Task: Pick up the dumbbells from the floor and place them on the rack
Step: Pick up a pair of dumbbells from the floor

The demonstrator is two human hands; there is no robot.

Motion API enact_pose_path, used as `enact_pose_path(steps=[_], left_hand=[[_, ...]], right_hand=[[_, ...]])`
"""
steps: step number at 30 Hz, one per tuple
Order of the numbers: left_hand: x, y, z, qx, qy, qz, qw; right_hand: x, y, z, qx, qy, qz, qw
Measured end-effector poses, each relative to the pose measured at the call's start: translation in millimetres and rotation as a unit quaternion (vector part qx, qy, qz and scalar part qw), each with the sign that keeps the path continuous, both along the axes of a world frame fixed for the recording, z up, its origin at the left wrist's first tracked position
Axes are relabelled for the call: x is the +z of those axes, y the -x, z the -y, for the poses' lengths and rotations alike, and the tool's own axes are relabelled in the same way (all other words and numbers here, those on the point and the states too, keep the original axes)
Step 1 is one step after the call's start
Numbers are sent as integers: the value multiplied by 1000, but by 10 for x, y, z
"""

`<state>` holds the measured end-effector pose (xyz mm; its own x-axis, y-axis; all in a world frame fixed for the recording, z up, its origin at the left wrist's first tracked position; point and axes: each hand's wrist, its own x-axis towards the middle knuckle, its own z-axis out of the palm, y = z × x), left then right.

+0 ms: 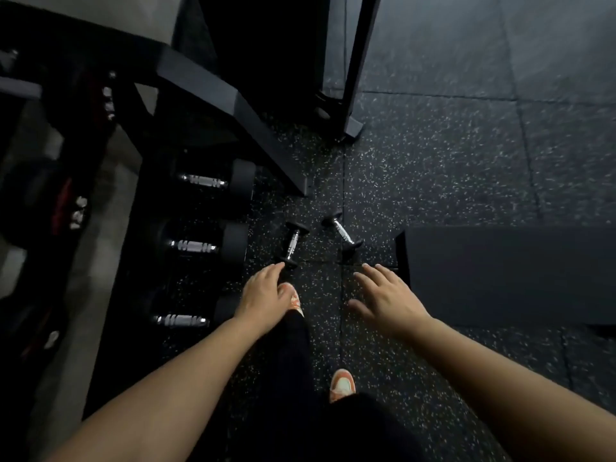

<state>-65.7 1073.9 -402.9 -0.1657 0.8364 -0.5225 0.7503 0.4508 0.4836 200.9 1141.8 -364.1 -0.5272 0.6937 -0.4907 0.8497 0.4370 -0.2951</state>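
Two small black dumbbells with chrome handles lie on the speckled rubber floor. The left dumbbell (293, 245) points toward my left hand (265, 296), whose fingertips are just short of its near head. The right dumbbell (343, 232) lies tilted, a little beyond my right hand (388, 300). Both hands are empty with fingers spread, reaching forward and down. The black dumbbell rack (186, 78) stands at the left, with three larger dumbbells (196, 246) resting on its bottom tier.
A black machine frame post (355, 78) stands ahead on the floor. A dark flat bench pad or platform (506, 275) lies at the right, close to the right dumbbell. My orange shoes (342, 383) and dark trousers are below.
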Motion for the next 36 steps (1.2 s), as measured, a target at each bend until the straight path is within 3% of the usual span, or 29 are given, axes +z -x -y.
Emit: enact_pose_path(steps=[6, 13, 18, 22, 30, 36], left_hand=[[-1247, 188, -1022, 27, 74, 24, 997], [-3211, 145, -1765, 89, 148, 38, 984], [-4701, 101, -2037, 119, 150, 27, 981], [-5601, 87, -2125, 160, 139, 12, 977], [-6317, 122, -2279, 245, 111, 2, 963], [-6465, 176, -2263, 218, 116, 15, 969]], right_hand=[[-1147, 257, -984, -30, 42, 30, 998], [-3168, 324, -1872, -1, 100, 59, 993], [-4764, 346, -2442, 20, 128, 72, 989], [-5690, 454, -2689, -11, 120, 78, 990], [-6490, 538, -2813, -232, 140, -12, 962], [-6633, 564, -2852, -294, 149, -37, 943]])
